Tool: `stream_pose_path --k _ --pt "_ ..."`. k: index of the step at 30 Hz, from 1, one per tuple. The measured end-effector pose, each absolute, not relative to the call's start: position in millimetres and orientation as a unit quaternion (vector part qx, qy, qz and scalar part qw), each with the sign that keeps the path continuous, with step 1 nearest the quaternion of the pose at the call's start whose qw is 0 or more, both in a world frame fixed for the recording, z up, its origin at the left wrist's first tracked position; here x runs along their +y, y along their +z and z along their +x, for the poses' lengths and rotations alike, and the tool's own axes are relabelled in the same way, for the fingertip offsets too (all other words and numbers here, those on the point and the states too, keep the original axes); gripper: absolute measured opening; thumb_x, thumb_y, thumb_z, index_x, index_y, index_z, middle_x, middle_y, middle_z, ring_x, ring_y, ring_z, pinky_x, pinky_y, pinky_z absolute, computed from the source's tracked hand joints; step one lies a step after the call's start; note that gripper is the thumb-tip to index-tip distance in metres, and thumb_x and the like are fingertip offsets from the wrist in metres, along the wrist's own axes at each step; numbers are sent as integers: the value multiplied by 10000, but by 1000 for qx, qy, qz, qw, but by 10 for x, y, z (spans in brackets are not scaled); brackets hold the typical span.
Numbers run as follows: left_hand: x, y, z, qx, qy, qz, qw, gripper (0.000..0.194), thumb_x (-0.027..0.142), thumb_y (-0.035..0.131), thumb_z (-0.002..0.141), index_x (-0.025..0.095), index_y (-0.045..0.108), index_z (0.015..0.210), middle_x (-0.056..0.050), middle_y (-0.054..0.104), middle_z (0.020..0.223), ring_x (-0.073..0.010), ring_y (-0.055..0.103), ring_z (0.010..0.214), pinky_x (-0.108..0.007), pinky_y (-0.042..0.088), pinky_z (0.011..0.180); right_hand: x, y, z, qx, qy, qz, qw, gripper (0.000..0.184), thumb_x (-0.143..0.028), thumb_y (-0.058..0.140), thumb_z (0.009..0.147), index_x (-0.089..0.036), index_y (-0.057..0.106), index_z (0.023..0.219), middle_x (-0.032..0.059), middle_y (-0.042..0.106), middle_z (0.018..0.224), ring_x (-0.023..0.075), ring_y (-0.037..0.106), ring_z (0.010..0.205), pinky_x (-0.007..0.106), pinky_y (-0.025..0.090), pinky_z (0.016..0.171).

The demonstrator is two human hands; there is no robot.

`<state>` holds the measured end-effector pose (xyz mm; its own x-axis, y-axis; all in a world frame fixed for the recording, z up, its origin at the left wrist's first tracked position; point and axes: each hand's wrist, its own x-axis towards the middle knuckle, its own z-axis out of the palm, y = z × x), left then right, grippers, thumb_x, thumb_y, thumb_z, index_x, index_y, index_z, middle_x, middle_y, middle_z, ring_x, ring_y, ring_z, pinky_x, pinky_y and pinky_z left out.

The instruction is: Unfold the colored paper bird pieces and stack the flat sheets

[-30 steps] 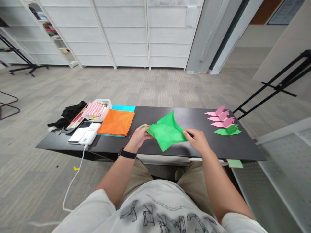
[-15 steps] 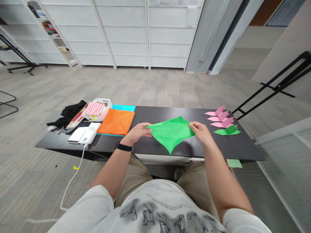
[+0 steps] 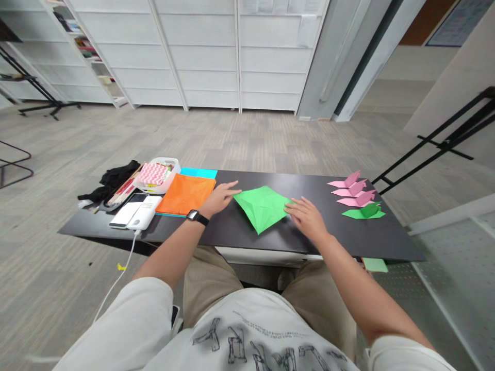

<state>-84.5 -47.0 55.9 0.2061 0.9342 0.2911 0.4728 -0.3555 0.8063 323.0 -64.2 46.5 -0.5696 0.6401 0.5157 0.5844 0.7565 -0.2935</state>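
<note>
A green sheet of paper (image 3: 263,207) lies on the dark table (image 3: 240,234), its corner toward me and creases across its face. My left hand (image 3: 221,198), with a watch at the wrist, is open at the sheet's left corner, fingers stretched out. At the right corner, my right hand (image 3: 305,216) is open too, its fingertips on or close to the paper's edge. Neither hand grips the sheet. Farther right stand several folded paper birds: pink birds (image 3: 353,198) in a row and a green bird (image 3: 365,212) nearest me.
On the left lie an orange paper stack (image 3: 187,195) with blue sheets (image 3: 201,172), a white power bank (image 3: 145,214) with a cable, a phone (image 3: 129,211), a white basket (image 3: 170,178) and a black cloth (image 3: 116,178). A black metal stand (image 3: 436,139) rises beyond the table's right end.
Both hands held the green sheet by its side corners above the table. It has been lowered and let go, and the fingers have spread. The view has shifted slightly.
</note>
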Motion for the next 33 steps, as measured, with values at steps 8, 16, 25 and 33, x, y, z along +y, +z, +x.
stream_pose_path --k 8,16,25,33 --pt "-567 282 -420 520 418 712 220 482 142 591 858 236 756 1301 -114 669 1453 -303 543 1420 -533 295 1299 -811 -68 3226 -908 68 -351 218 303 -177 621 970 -311 813 1163 69 793 1254 292 711 1233 615 471 1168" --pt "-843 -63 430 552 239 773 204 730 565 673 923 195 560 1542 -215 398 1690 -488 225 1608 -710 -46 1281 -970 139 3197 -908 67 -364 197 275 -217 605 974 -281 806 1151 76 801 1193 284 737 1104 567 513 1103" --pt "-782 -115 310 466 109 875 70 763 662 434 1030 245 373 1667 -127 294 1757 -402 213 1637 -701 46 1297 -168 71 2772 -923 65 -367 98 566 -421 471 1067 -198 521 1585 143 500 1645 344 427 1549 602 332 1279" --pt "-774 -145 110 496 93 863 25 746 656 342 1060 230 366 1672 -119 274 1765 -385 237 1635 -644 170 1310 -47 -169 2820 -919 40 -391 18 668 -575 297 1097 -336 201 1714 43 213 1779 342 233 1640 785 69 1266"
